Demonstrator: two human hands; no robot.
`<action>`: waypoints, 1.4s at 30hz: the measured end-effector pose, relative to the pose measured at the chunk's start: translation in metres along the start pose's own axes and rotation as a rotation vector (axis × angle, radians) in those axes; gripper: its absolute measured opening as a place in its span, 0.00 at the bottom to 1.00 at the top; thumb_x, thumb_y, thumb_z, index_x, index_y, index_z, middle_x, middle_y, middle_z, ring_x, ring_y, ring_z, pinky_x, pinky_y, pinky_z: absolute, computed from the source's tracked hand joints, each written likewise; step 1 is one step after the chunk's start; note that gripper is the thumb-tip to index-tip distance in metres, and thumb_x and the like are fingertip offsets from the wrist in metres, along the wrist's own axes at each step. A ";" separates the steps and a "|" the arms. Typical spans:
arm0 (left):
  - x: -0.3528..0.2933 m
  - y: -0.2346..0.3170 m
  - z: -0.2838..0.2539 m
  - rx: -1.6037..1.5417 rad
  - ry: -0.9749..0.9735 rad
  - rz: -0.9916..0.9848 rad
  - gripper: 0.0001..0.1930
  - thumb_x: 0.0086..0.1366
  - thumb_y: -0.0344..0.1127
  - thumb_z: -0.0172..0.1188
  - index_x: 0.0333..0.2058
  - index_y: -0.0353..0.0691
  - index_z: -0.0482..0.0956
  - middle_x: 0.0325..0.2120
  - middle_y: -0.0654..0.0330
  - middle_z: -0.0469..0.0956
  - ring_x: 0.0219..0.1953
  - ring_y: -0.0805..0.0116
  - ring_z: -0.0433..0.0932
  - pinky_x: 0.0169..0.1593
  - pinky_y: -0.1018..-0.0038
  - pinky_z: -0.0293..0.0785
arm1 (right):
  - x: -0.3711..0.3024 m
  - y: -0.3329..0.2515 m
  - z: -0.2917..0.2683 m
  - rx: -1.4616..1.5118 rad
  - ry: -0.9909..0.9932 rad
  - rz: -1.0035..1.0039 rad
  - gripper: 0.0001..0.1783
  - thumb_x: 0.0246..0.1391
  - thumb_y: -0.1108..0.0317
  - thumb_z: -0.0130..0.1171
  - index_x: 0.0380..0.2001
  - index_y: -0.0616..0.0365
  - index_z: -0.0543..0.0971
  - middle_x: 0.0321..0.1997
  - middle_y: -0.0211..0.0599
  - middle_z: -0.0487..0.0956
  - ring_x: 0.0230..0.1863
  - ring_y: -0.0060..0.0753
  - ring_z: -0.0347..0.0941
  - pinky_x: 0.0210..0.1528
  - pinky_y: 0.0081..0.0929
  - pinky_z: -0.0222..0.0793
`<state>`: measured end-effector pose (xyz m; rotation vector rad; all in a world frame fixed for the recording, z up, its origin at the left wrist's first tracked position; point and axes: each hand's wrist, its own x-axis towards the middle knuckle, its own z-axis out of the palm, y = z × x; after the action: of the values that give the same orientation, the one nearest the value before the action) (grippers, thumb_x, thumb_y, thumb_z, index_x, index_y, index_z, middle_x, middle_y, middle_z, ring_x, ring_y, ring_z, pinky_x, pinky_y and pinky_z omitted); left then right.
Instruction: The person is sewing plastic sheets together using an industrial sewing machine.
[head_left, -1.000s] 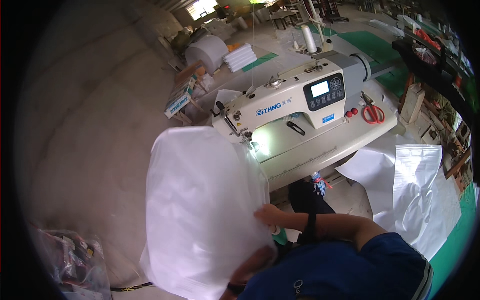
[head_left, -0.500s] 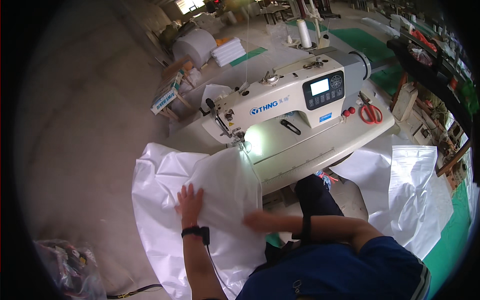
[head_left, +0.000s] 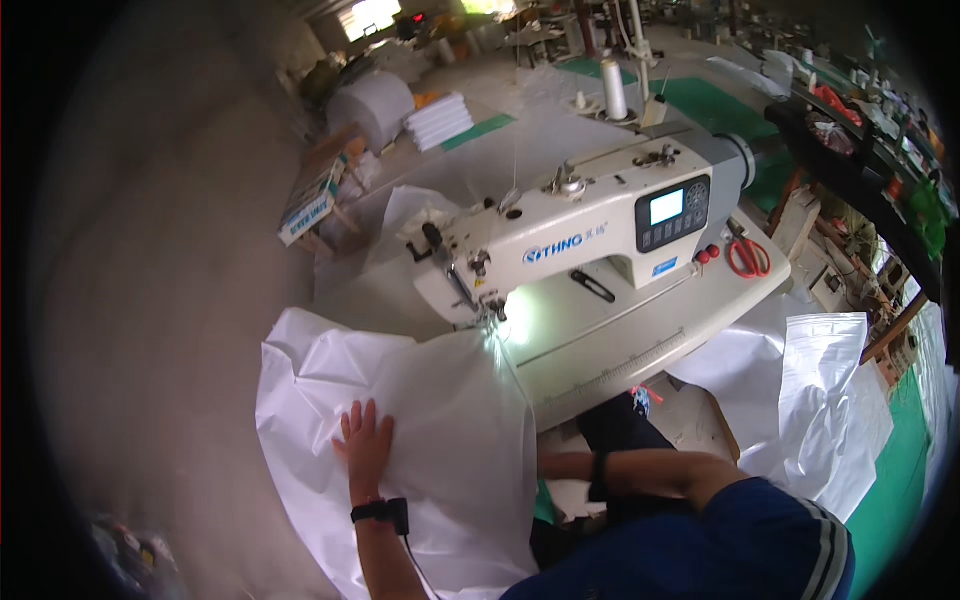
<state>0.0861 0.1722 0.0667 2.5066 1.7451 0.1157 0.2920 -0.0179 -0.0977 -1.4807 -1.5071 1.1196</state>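
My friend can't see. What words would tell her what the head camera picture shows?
A person's left hand presses flat on a big white sheet at a cream sewing machine. The right hand is hidden under the sheet. Red scissors lie on the table.

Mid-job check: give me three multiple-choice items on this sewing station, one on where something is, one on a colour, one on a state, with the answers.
1. Where do the scissors lie?
A. On the machine table, right of the sewing machine
B. On the floor by the fabric roll
C. On the white sheet under the left hand

2. What colour are the scissors' handles?
A. Blue
B. Red
C. Black

3. How is the left hand?
A. Closed in a fist around the sheet
B. Lifted clear of the sheet
C. Flat, fingers spread, on the white sheet

Answers:
1. A: they rest on the table beside the sewing machine, at its right end.
2. B: both loops show red.
3. C: the palm lies down on the sheet with fingers apart. The right hand is hidden behind the sheet's edge.
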 end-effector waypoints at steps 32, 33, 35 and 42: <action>-0.049 -0.018 0.014 -0.188 0.151 0.281 0.20 0.67 0.44 0.53 0.55 0.46 0.75 0.56 0.60 0.72 0.64 0.54 0.64 0.64 0.41 0.49 | 0.036 -0.057 0.058 0.020 -0.258 -0.210 0.25 0.58 0.70 0.55 0.58 0.64 0.69 0.57 0.50 0.74 0.58 0.42 0.69 0.62 0.35 0.61; -0.044 -0.024 0.021 -0.128 0.127 0.266 0.20 0.66 0.44 0.53 0.54 0.46 0.75 0.57 0.61 0.72 0.64 0.54 0.64 0.64 0.42 0.49 | 0.020 -0.048 0.055 0.024 -0.265 -0.205 0.25 0.58 0.70 0.55 0.58 0.64 0.69 0.57 0.50 0.74 0.58 0.42 0.69 0.62 0.35 0.61; -0.034 -0.031 0.027 -0.185 0.178 0.300 0.18 0.66 0.43 0.54 0.53 0.46 0.77 0.56 0.61 0.72 0.64 0.55 0.64 0.64 0.43 0.50 | -0.010 -0.031 0.049 0.044 -0.297 -0.220 0.25 0.58 0.71 0.56 0.58 0.65 0.69 0.57 0.50 0.74 0.58 0.42 0.69 0.62 0.35 0.61; 0.001 -0.032 0.014 -0.235 0.099 0.356 0.20 0.66 0.46 0.54 0.54 0.49 0.76 0.59 0.60 0.70 0.66 0.57 0.61 0.66 0.46 0.48 | -0.063 -0.077 0.097 0.143 -0.589 -0.579 0.25 0.57 0.71 0.56 0.58 0.65 0.69 0.57 0.51 0.74 0.58 0.43 0.69 0.63 0.35 0.60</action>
<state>0.0583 0.1839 0.0489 2.6384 1.2092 0.4465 0.1784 -0.0863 -0.0557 -0.5528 -2.0200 1.3084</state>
